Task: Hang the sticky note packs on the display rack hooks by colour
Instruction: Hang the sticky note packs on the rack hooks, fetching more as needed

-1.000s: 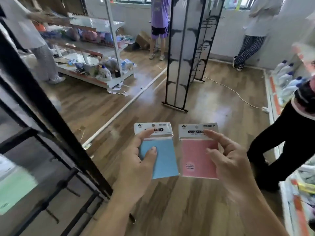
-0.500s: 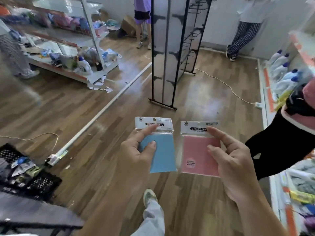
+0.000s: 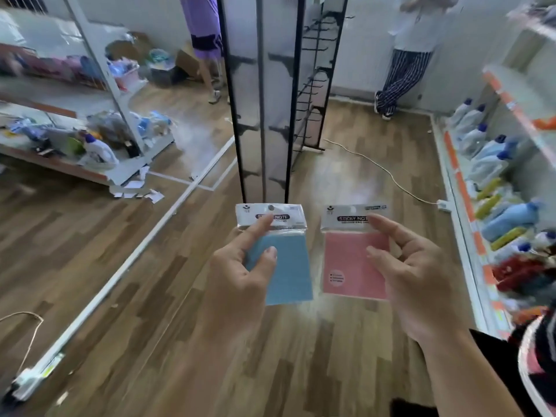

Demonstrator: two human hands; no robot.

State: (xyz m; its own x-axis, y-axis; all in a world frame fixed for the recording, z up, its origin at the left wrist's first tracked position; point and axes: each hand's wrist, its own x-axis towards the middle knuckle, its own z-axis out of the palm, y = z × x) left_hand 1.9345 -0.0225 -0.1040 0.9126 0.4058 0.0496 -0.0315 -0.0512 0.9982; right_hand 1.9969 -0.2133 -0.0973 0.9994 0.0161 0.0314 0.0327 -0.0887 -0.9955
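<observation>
"Head view shows both packs, right? Who holds what?"

"Left hand (image 3: 240, 275) grips the blue pack (image 3: 290, 266), and right hand (image 3: 418, 275) grips the pink pack (image 3: 350, 263). On each, thumb and forefinger press the near face; the fingers behind are hidden. Both packs are held upright in the air over the floor (image 3: 120, 266), side by side, not touching."

"And the rack?"

"Rack (image 3: 275, 115) stands farther off, centre, its foot just beyond the blue pack's top edge. Neither pack is on a hook (image 3: 278, 59) yet."

"How will they handle?"

"Light and thin, I'd judge. The pad inside gives some stiffness, but the clear sleeve looks slick. The white header (image 3: 288, 211) looks flimsy, so it may bend or tear at the hole (image 3: 271, 207)."

"Where to hold, then?"

"By the header's side, just under the hole, leaving the hole free for the hook. The left forefinger lies close beneath the blue pack's hole and would do better slid aside. One pack at a time seems wiser, with spare fingers steadying the pad's lower edge."

"Which hooks for which colour?"

"Cannot tell. No hung packs show on the rack from here."
</observation>
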